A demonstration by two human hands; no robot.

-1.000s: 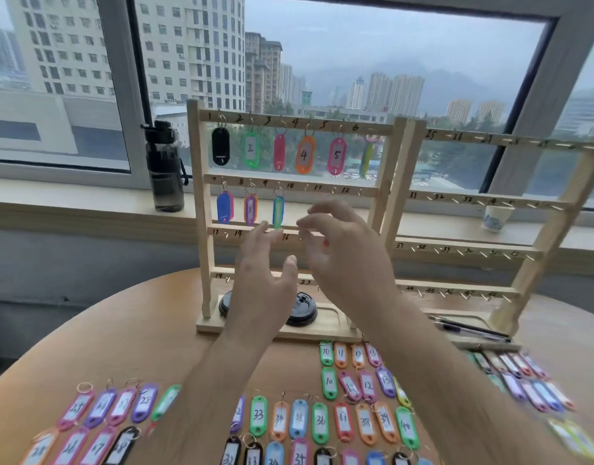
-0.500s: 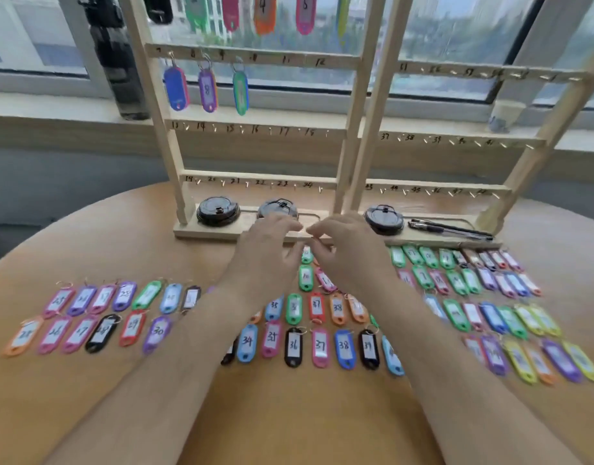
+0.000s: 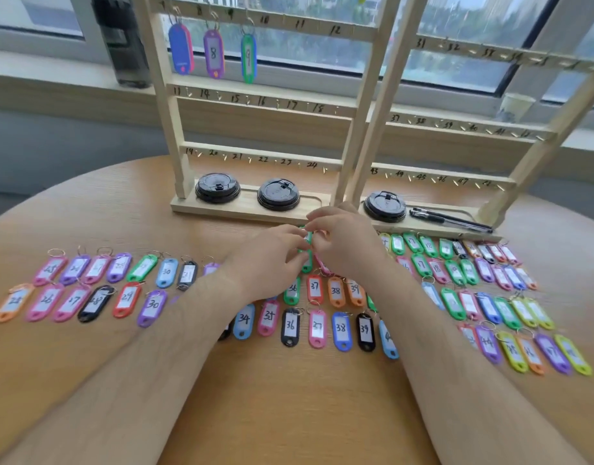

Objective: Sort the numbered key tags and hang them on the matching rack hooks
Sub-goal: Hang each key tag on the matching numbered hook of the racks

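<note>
Both hands are on the same spot, at the far end of the middle batch, just in front of the rack base. My left hand and right hand have their fingertips bunched on a small green plastic key tag, right one pinching near its top end, left one against its side. My fingers hide the number, and I can't tell if it's off the surface yet.

Tip: I'd grab it by the metal ring, not the body, so it slips over the hook easily. Lift straight up or the pink tag beside it probably gets dragged. On the pale wooden rack the purple tag marked 8 and green tag marked 9 already hang. The hook marked 10 next to them is bare, so that's my guess for the target. Check the label first though.

The round wooden surface has rows of coloured tags laid out. Black plastic cup lids and black pens sit in the rack trays. A dark bottle and white paper cup are on the windowsill.
</note>
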